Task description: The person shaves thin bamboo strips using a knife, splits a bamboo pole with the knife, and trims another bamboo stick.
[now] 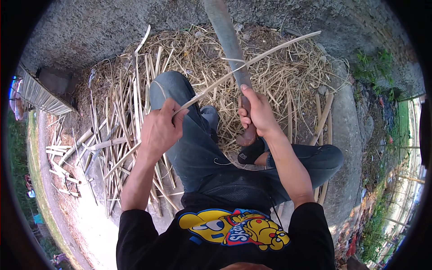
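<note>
My left hand (162,128) pinches a long, pale bamboo strip (279,50), which slants up to the right over my bent knee. Closed round the brown handle of a machete (223,33) is my right hand (260,113), its thumb lying along the base of the blade. The broad grey blade points away from me and crosses the strip. At that crossing a thin curled shaving (233,60) stands out. Part of the handle is hidden by my fingers; its hooked butt shows below them.
Split bamboo sticks (119,121) lie heaped on the left. Shavings (279,85) cover the ground ahead, up to a rough grey wall (112,31). More sticks (326,112) lie on the right beside a concrete edge (346,99). My legs (180,135) are bent beneath my hands.
</note>
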Demonstrator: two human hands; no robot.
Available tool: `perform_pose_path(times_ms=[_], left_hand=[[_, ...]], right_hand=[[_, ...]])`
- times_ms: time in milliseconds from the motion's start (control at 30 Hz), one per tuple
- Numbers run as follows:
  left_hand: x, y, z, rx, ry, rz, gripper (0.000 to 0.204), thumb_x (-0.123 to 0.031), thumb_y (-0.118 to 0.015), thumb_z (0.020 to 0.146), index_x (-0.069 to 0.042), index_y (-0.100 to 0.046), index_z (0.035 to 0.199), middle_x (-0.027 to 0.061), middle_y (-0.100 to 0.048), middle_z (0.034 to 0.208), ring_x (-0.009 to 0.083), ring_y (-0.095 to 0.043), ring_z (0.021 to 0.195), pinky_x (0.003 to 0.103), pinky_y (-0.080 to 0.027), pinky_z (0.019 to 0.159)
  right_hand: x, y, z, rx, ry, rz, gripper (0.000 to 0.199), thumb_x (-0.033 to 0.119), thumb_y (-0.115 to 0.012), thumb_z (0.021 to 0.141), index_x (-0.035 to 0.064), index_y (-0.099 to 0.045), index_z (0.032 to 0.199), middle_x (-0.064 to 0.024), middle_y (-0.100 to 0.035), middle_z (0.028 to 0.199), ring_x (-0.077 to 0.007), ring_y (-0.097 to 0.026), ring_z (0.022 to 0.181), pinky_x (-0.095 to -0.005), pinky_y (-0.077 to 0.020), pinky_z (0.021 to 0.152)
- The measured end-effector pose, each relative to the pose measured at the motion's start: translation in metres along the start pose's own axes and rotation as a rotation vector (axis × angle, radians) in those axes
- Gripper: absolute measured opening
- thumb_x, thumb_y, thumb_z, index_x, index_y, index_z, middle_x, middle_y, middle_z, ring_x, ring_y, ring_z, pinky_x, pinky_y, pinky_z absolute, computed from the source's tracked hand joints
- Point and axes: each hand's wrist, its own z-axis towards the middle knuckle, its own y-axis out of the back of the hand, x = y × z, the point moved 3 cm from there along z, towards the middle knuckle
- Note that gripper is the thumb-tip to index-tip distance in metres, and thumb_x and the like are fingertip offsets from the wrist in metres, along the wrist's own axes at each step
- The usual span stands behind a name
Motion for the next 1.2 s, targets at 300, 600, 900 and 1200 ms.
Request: perform_pose_path(times_ms=[300, 600, 900, 1200], left_hand=[[-0.003, -0.004, 0.003, -0.007, 0.051, -0.083, 0.021, -0.02, -0.071, 0.091, -0.005, -0.058, 0.088, 0.0161, -0.064, 0.06, 0.038, -0.066, 0.059, 0.046, -0.05, 0.053], [-0.01, -0.01, 0.007, 0.007, 0.083, -0.142, 0.02, -0.017, -0.071, 0.091, -0.003, -0.059, 0.085, 0.0167, -0.063, 0.06, 0.0367, -0.065, 0.056, 0.044, -0.048, 0.052], [0.004, -0.006, -0.005, -0.037, 0.12, -0.069, 0.021, -0.017, -0.074, 0.089, -0.003, -0.061, 0.082, 0.0163, -0.066, 0.062, 0.0345, -0.067, 0.057, 0.04, -0.049, 0.052], [-0.007, -0.02, -0.003, -0.108, -0.034, -0.063, 0.02, -0.015, -0.074, 0.089, -0.004, -0.058, 0.083, 0.0132, -0.07, 0.069, 0.0315, -0.07, 0.061, 0.038, -0.052, 0.054]], right_hand=[[0.008, 0.013, 0.007, -0.034, 0.058, 0.05, 0.046, 0.05, -0.057, 0.098, 0.007, -0.055, 0.083, 0.0008, -0.049, 0.058, -0.0085, -0.044, 0.041, -0.0267, -0.0394, 0.04], [0.013, 0.015, 0.003, -0.097, 0.097, 0.085, 0.048, 0.049, -0.055, 0.1, 0.0071, -0.053, 0.077, 0.0015, -0.048, 0.057, -0.0084, -0.045, 0.04, -0.0267, -0.0404, 0.04], [0.009, 0.027, -0.005, -0.129, 0.071, 0.098, 0.046, 0.048, -0.056, 0.099, 0.0068, -0.054, 0.08, 0.0007, -0.049, 0.057, -0.0086, -0.044, 0.039, -0.0263, -0.04, 0.039], [-0.01, -0.022, -0.034, 0.204, -0.119, 0.004, 0.046, 0.044, -0.059, 0.1, 0.0039, -0.056, 0.079, -0.0018, -0.05, 0.056, -0.0084, -0.044, 0.04, -0.0253, -0.0384, 0.039]])
